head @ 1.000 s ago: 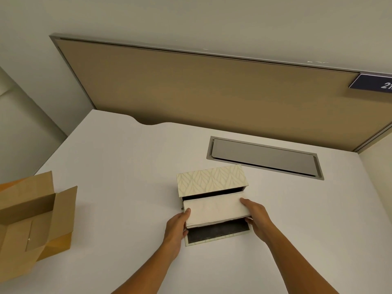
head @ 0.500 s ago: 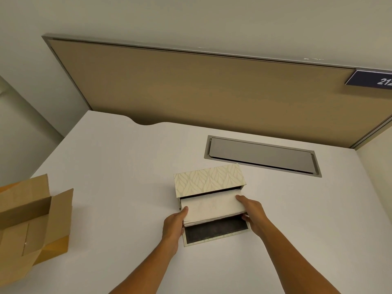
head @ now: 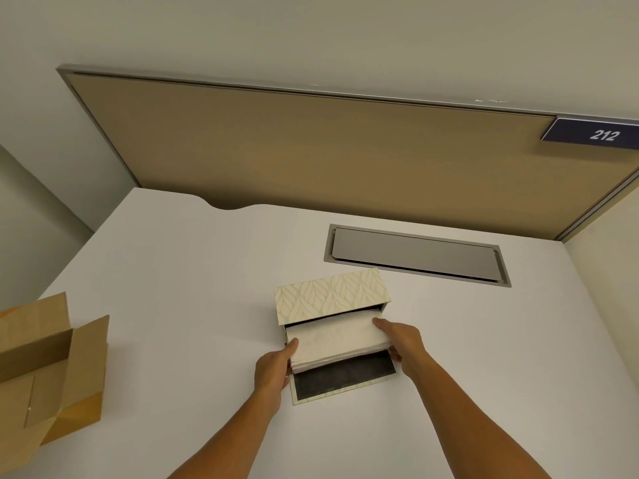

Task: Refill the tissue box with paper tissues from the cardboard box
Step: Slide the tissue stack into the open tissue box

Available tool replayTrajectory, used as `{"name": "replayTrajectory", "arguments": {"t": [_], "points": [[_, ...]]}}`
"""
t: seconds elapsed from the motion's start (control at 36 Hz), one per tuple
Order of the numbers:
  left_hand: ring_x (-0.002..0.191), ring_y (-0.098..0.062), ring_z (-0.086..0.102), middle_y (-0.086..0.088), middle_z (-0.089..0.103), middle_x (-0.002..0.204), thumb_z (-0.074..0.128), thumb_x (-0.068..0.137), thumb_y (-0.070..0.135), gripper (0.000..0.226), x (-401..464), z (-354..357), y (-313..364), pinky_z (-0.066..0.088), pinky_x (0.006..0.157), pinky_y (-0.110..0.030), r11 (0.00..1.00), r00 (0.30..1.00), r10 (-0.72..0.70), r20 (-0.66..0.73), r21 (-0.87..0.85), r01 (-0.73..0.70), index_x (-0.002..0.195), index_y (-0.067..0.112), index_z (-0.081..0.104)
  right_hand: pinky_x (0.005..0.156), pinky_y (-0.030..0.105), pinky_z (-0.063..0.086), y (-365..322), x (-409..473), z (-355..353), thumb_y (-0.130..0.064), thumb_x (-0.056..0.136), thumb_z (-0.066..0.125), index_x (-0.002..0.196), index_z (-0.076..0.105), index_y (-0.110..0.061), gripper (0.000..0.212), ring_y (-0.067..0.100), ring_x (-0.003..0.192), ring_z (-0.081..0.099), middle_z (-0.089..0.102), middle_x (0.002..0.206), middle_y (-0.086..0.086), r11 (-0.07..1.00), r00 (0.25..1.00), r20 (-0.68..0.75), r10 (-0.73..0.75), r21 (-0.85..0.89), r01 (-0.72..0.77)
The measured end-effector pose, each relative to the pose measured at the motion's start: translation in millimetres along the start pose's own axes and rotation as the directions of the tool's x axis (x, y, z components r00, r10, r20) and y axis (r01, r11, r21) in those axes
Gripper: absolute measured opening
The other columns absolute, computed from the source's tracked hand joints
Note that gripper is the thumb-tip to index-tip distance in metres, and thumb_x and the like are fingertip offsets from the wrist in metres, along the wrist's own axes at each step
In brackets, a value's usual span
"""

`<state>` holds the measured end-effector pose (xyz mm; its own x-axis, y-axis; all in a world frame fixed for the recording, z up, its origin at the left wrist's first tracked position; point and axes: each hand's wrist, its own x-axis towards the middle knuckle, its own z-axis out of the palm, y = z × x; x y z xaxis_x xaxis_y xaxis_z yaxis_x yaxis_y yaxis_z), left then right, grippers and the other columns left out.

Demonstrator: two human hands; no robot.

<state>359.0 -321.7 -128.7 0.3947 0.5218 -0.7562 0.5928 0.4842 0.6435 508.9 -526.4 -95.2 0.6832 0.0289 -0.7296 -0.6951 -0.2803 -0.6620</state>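
Furthest left, the cardboard box (head: 45, 371) is seen at the edge of the white desk (head: 173, 271) with its flaps open, well apart from the work. Near the middle, the tissue box (head: 332, 299) is lying with its leaf-patterned face up and its dark-lined flap (head: 342, 380) folded down toward the person. A stack of paper tissues (head: 337, 342) is held partway inside the opening: its left end is gripped by the left hand (head: 273, 371), its right end by the right hand (head: 401, 342), both closed on the stack. The stack is judged to be about half inserted. If one end is pushed ahead of the other, the stack could be skewed and jammed against the side walls, and the top sheets could be crumpled under the upper edge. Further right, a grey cable hatch (head: 415, 254) is set in the desk.
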Motion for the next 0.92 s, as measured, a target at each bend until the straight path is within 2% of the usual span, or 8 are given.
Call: {"name": "replayTrajectory", "arguments": {"t": [0.11, 0.28, 0.36, 0.47, 0.56, 0.67, 0.81, 0.92], "points": [[0.082, -0.024, 0.060, -0.015, 0.066, 0.091, 0.074, 0.083, 0.041, 0.036, -3.3, -1.4, -0.3, 0.054, 0.076, -0.034, 0.999, 1.000, 0.023, -0.017, 0.039, -0.022, 0.081, 0.007, 0.063, 0.097, 0.045, 0.052, 0.6, 1.7, -3.0, -0.031, 0.083, 0.081, 0.085, 0.056, -0.018, 0.028, 0.027, 0.095, 0.055, 0.060, 0.096, 0.006, 1.000, 1.000, 0.013, 0.007, -0.019, -0.006], [0.091, -0.025, 0.062, -0.018, 0.067, 0.109, 0.075, 0.081, 0.044, 0.047, -2.6, -3.4, -1.0, 0.055, 0.083, -0.035, 0.997, 0.999, 0.050, -0.014, 0.062, -0.049, 0.105, 0.005, 0.065, 0.099, 0.047, 0.051, 0.4, 1.0, -7.7, -0.029, 0.084, 0.080, 0.087, 0.059, -0.017, 0.024, 0.024, 0.092, 0.057, 0.063, 0.099, 0.007, 1.000, 0.999, 0.053, -0.009, -0.018, 0.010], [0.113, -0.031, 0.057, -0.014, 0.054, 0.134, 0.077, 0.080, 0.041, 0.073, -5.4, -2.2, 0.6, 0.050, 0.099, -0.044, 0.997, 0.996, 0.070, -0.047, 0.043, -0.068, 0.138, 0.012, 0.043, 0.099, 0.047, 0.051, -1.2, 6.1, -11.0, -0.034, 0.085, 0.078, 0.110, 0.060, -0.015, 0.036, 0.029, 0.105, 0.060, 0.064, 0.117, 0.011, 1.000, 0.991, 0.130, 0.007, 0.011, -0.009], [0.124, -0.032, 0.049, -0.012, 0.041, 0.143, 0.077, 0.083, 0.030, 0.070, -15.6, -5.8, 8.8, 0.048, 0.098, -0.043, 0.962, 0.939, 0.274, -0.209, 0.051, -0.269, 0.140, 0.017, 0.040, 0.102, 0.047, 0.049, -7.8, 9.2, -20.2, -0.042, 0.092, 0.068, 0.139, 0.046, -0.015, 0.058, 0.034, 0.119, 0.056, 0.054, 0.136, 0.013, 0.996, 0.993, 0.081, -0.084, 0.019, 0.083], [0.124, -0.033, 0.048, -0.013, 0.040, 0.139, 0.075, 0.084, 0.016, 0.057, -24.8, -11.0, 22.3, 0.051, 0.093, -0.046, 0.788, 0.696, 0.615, -0.371, 0.264, -0.556, 0.132, 0.017, 0.046, 0.099, 0.044, 0.047, -16.2, 5.0, -24.4, -0.039, 0.094, 0.066, 0.145, 0.040, -0.020, 0.061, 0.032, 0.125, 0.052, 0.048, 0.145, 0.014, 0.913, 0.923, -0.031, -0.384, -0.164, 0.374], [0.134, -0.031, 0.035, -0.013, 0.034, 0.149, 0.078, 0.081, 0.019, 0.068, -25.5, -9.8, 47.8, 0.041, 0.103, -0.049, 0.427, 0.510, 0.860, -0.035, 0.597, -0.679, 0.139, 0.015, 0.042, 0.113, 0.050, 0.039, -34.7, 6.7, -24.9, -0.037, 0.094, 0.066, 0.150, 0.036, -0.022, 0.066, 0.030, 0.140, 0.039, 0.039, 0.156, 0.009, 0.563, 0.711, 0.124, -0.692, -0.524, 0.639], [0.149, -0.031, -0.013, -0.008, -0.017, 0.163, 0.062, 0.083, 0.060, 0.101, -20.0, -0.1, 73.5, 0.007, 0.118, -0.050, -0.034, 0.594, 0.680, 0.429, 0.828, -0.559, 0.155, 0.024, 0.001, 0.121, 0.055, 0.020, -59.5, 6.2, -14.8, -0.051, 0.092, 0.062, 0.158, 0.014, -0.028, 0.086, 0.031, 0.153, 0.013, 0.013, 0.168, 0.003, 0.104, 0.639, 0.479, -0.602, -0.747, 0.657], [0.148, -0.033, -0.017, -0.011, -0.020, 0.162, 0.068, 0.086, 0.046, 0.109, -18.1, 4.6, 80.5, 0.001, 0.119, -0.048, -0.069, 0.695, 0.556, 0.456, 0.859, -0.508, 0.152, 0.023, -0.016, 0.122, 0.056, 0.016, -62.6, 10.9, -9.3, -0.041, 0.089, 0.070, 0.158, -0.003, -0.030, 0.101, 0.034, 0.154, 0.007, 0.003, 0.170, 0.001, 0.001, 0.701, 0.502, -0.507, -0.812, 0.583]]}}
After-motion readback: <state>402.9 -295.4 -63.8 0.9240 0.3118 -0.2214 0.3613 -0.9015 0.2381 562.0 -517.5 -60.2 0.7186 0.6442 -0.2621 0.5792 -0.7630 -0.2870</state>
